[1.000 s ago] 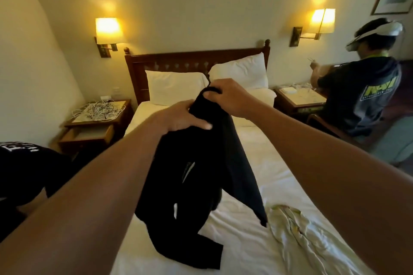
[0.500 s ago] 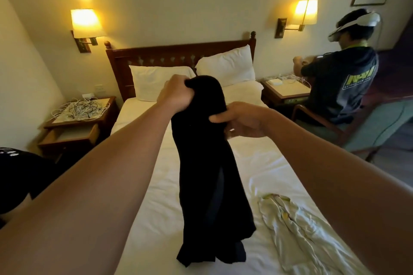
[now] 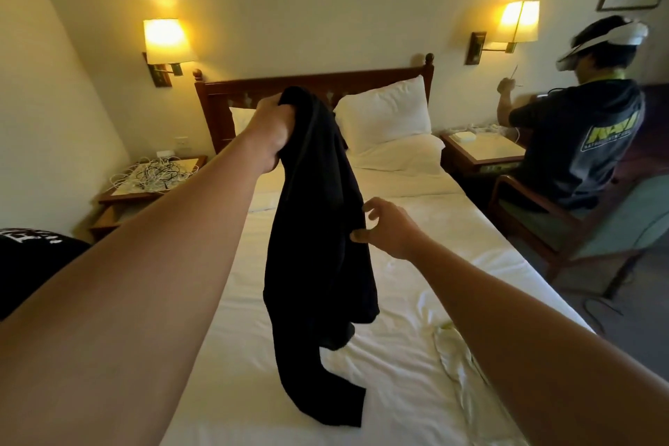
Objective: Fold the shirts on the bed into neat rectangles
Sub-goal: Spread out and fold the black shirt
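A black shirt hangs bunched from my left hand, which grips its top edge high over the white bed. The shirt's lower end trails on the sheet. My right hand is beside the shirt's right edge, fingers spread and loosely curled, the thumb touching the cloth and holding nothing. A pale yellow-green shirt lies crumpled on the bed at the lower right, partly hidden by my right forearm.
Two white pillows lean on the wooden headboard. A nightstand with tangled cables is on the left. A seated person on a chair faces the right nightstand. A black garment shows at the left edge.
My right hand has let go of the black shirt and dropped to its right edge. My left hand has lifted the shirt higher, so it hangs longer.
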{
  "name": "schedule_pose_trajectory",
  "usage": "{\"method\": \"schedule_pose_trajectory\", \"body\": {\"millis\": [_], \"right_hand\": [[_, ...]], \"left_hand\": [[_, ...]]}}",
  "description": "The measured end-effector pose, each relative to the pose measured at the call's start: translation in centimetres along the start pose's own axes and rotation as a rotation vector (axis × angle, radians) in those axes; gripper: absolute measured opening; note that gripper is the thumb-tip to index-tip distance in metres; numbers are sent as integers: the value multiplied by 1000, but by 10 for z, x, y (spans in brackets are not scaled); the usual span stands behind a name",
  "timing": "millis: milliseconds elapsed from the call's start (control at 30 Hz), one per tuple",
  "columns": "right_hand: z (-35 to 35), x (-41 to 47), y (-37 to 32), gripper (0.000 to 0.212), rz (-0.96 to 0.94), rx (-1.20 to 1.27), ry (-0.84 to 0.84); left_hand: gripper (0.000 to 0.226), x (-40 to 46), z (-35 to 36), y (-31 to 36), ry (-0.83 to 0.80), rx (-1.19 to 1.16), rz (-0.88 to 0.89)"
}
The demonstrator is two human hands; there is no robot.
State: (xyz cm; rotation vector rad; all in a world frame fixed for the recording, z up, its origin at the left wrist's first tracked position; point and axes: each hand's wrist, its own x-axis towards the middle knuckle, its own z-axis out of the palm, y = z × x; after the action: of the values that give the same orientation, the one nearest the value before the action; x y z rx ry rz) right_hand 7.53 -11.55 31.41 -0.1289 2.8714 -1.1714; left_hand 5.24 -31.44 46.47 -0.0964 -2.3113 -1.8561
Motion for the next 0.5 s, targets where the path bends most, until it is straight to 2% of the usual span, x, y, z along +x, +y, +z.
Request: {"method": "schedule_pose_trajectory", "body": {"millis": [67, 100, 233, 333, 433, 500], "right_hand": [[5, 3, 0, 61, 0, -12, 175], [5, 6, 0, 64, -5, 11, 210], [2, 20, -8, 71, 12, 116, 61], [6, 30, -15, 41, 14, 136, -29], [17, 34, -16, 8, -8, 138, -7], [22, 32, -13, 6, 4, 209, 19]], "left_hand": [[28, -2, -3, 2, 4, -42, 1], [28, -2, -4, 2, 6, -53, 9], [23, -3, -12, 2, 6, -104, 16], [24, -7, -17, 2, -4, -147, 26], [19, -6, -27, -2, 10, -132, 22], [20, -6, -37, -7, 31, -118, -8]]}}
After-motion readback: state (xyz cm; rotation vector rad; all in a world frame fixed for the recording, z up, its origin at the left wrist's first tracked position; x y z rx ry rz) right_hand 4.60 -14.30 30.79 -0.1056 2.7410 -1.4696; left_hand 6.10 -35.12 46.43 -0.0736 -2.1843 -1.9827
